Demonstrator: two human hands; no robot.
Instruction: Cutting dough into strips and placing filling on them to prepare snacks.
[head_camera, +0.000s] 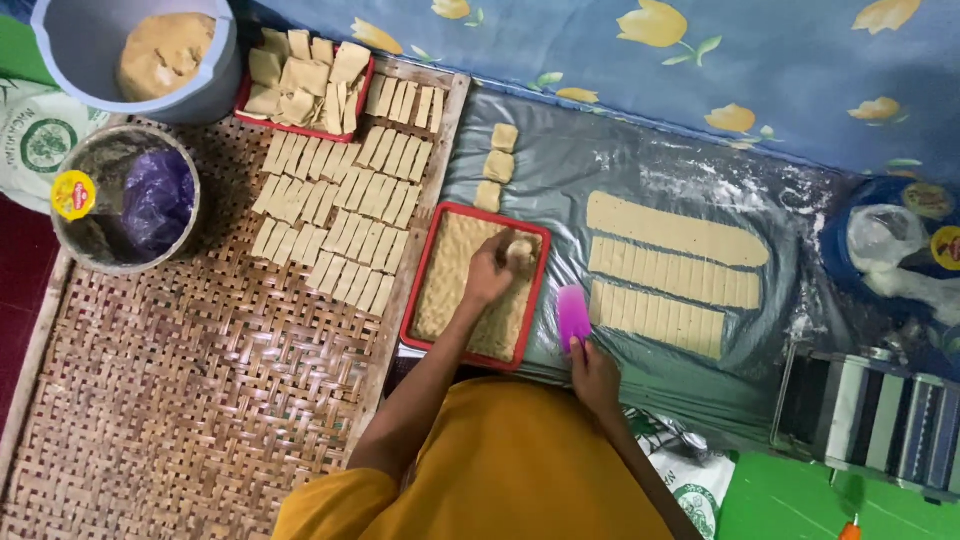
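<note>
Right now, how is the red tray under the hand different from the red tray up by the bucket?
The near red tray holds a flat layer of crumbs, and the left hand presses a piece into it. The far red tray is heaped with loose cut dough pieces and nobody touches it. Both are red and rectangular.

We press a dough piece (519, 250) into the crumbs of the red tray (432, 262) with our left hand (490, 272), fingers closed on it. Just right of the tray, our right hand (594, 375) grips a pink scraper (573, 317). Beyond that lie cut dough strips (660, 290); left of the tray, coated pieces (340, 220) line a woven mat (180, 400).
</note>
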